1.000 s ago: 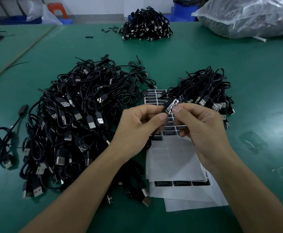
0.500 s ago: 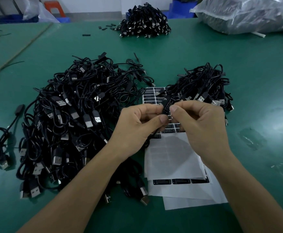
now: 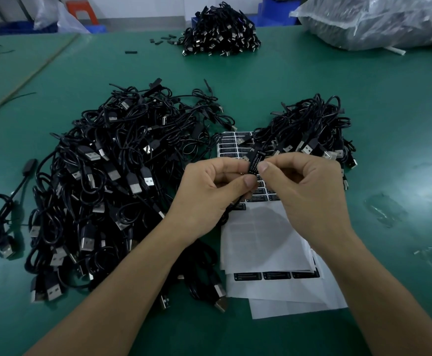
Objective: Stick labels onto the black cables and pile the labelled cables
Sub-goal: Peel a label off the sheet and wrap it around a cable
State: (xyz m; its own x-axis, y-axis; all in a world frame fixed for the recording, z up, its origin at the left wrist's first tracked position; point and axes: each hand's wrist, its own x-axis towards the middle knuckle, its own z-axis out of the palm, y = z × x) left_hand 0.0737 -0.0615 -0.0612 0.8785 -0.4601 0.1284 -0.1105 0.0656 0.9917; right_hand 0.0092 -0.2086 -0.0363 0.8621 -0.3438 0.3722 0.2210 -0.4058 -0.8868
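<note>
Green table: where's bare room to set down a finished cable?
Bare green table lies right of the small pile, and in the strip between the big pile and the far pile. Crowded at centre: big pile, label sheets and small pile meet.

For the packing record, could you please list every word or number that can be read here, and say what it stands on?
"LED CONTROLLER": the top line of the label on the cable pinched by the left hand and right hand; its smaller lines are too small to read.
Label sheet: print too blurred to read.
Lower row of labels: too blurred to read.
</note>
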